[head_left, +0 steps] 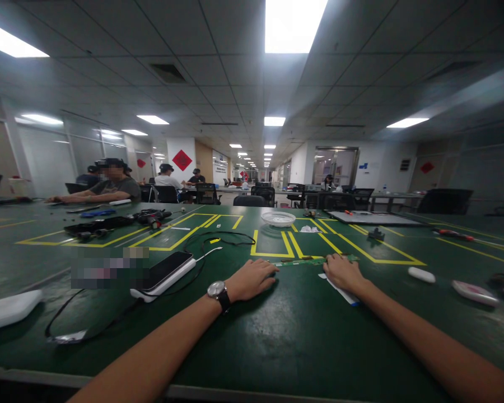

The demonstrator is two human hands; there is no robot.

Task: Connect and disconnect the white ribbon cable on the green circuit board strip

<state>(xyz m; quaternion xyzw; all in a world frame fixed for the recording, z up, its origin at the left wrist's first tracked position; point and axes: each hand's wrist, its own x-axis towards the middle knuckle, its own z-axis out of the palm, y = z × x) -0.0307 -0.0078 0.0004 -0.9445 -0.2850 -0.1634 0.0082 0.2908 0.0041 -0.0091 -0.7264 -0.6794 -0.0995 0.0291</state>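
Observation:
A long, thin green strip that looks like a circuit board [299,262] lies on the green table between my hands. My left hand [254,278], with a watch [218,292] on its wrist, rests palm down with its fingers stretched out at the strip's left end. Whether those fingertips touch the strip I cannot tell. Over the strip's right part, my right hand [343,273] has its fingers bent and closed on it; a short end shows beyond the knuckles. Partly under that hand lies a white paper slip [338,288] with a blue edge.
Left of my hands are a phone on a white power bank [163,275] and a black cable [201,240]. A white basket [278,218] stands ahead. To the right are a white case [421,275] and a screwdriver [453,235]. A person [115,184] sits across at the left.

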